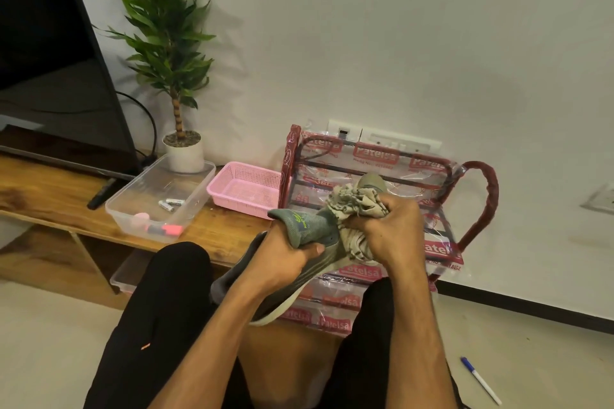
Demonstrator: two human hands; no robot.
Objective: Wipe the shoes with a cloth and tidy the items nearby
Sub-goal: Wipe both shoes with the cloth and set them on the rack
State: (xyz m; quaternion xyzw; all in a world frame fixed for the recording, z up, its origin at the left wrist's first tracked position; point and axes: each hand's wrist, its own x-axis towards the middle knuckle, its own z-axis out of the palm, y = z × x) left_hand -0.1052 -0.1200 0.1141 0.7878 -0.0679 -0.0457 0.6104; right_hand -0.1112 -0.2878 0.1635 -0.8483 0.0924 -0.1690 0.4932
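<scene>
**Knees (172, 292) apart, shoe (310, 226) and cloth (357, 202) in hand**

Between the black-clad knees I see both forearms reaching forward. On the left hand (285, 262) the fingers (315, 249) are curled round the grey shoe at its middle, white sole turned down toward me. The right hand (388, 229) holds the striped cloth bunched in a tight grip and presses it on the shoe's upper. The shoe's far end shows past the cloth.

Just beyond the right fingers stands a red rack (478, 202) in printed plastic wrap. Left of the left fingers, on the table (50, 192), sit a pink basket (246, 189) and a clear tub (133, 206). The tub holds two batteries (171, 204) and a pink marker (166, 229). A blue-capped pen (480, 380) lies on the floor, right of the right fingers and nearer me.
</scene>
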